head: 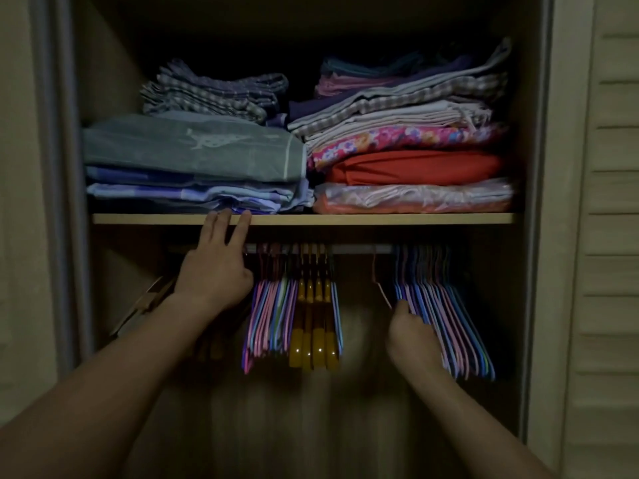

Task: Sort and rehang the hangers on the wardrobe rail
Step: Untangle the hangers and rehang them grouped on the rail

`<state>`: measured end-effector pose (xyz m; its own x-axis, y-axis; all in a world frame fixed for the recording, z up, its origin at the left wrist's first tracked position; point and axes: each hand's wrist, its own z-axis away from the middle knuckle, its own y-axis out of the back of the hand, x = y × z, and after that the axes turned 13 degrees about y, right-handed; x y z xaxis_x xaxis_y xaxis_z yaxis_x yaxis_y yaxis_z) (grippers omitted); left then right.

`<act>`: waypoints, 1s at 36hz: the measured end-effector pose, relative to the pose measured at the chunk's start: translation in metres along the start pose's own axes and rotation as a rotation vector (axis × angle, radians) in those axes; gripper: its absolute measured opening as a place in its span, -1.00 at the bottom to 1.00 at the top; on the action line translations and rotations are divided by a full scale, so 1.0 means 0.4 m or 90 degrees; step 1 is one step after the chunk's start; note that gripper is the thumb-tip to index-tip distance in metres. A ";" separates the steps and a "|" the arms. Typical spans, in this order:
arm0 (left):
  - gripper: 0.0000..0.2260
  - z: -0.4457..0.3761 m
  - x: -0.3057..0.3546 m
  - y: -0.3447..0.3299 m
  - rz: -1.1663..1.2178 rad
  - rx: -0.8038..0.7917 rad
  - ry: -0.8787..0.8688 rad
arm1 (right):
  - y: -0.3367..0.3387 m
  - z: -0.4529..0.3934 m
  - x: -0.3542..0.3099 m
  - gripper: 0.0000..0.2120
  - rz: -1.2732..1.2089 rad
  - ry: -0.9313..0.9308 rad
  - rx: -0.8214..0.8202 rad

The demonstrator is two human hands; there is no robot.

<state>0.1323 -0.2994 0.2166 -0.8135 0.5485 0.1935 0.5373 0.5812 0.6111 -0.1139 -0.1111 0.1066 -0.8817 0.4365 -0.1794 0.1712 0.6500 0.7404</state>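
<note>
A grey rail [352, 249] runs under the wooden shelf [380, 218]. On its left half hangs a bunch of pink and blue wire hangers [271, 316], with several yellow plastic hangers [313, 326] just to their right. A second bunch of pink and blue hangers [449, 316] hangs at the right end. One thin pink hanger [379, 285] hangs alone between the groups. My left hand [216, 267] rests against the shelf edge, fingers spread, thumb touching the left bunch. My right hand [411, 331] is closed on the lower arms of the right bunch.
Folded linen fills the shelf: a grey-green and blue stack [193, 160] at left, a floral, red and bagged stack [411, 167] at right. A cardboard piece [145, 305] leans in the lower left. A louvred door [608, 236] stands at right.
</note>
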 end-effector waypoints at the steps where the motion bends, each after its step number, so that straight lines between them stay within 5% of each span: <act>1: -0.08 0.000 0.000 -0.003 0.006 -0.001 0.004 | -0.009 0.002 0.002 -0.55 0.030 0.017 -0.012; 10: -0.04 0.001 0.004 -0.010 0.029 0.000 0.011 | -0.041 -0.016 0.025 -0.50 0.274 0.071 -0.148; 22: -0.10 0.004 -0.003 -0.010 0.050 0.012 -0.003 | -0.011 -0.033 0.022 -0.70 0.261 0.063 -0.173; 26: -0.06 0.007 -0.002 -0.017 0.052 0.016 -0.003 | 0.007 -0.031 -0.002 -0.71 0.226 0.058 -0.109; 29: -0.05 0.008 0.003 -0.025 0.046 0.023 -0.001 | -0.009 -0.044 -0.032 -0.86 0.054 0.100 -0.025; 33: -0.03 0.007 -0.001 -0.029 0.044 0.033 -0.004 | -0.037 -0.074 -0.085 -0.79 -0.292 0.013 -0.179; 36: -0.03 0.004 -0.009 -0.028 0.034 0.032 -0.017 | -0.064 -0.078 -0.107 -0.79 -0.399 -0.053 -0.243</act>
<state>0.1297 -0.3071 0.2079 -0.7776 0.5950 0.2033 0.5906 0.5803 0.5607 -0.0942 -0.1659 0.1156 -0.7249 0.1093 -0.6801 -0.5321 0.5382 0.6536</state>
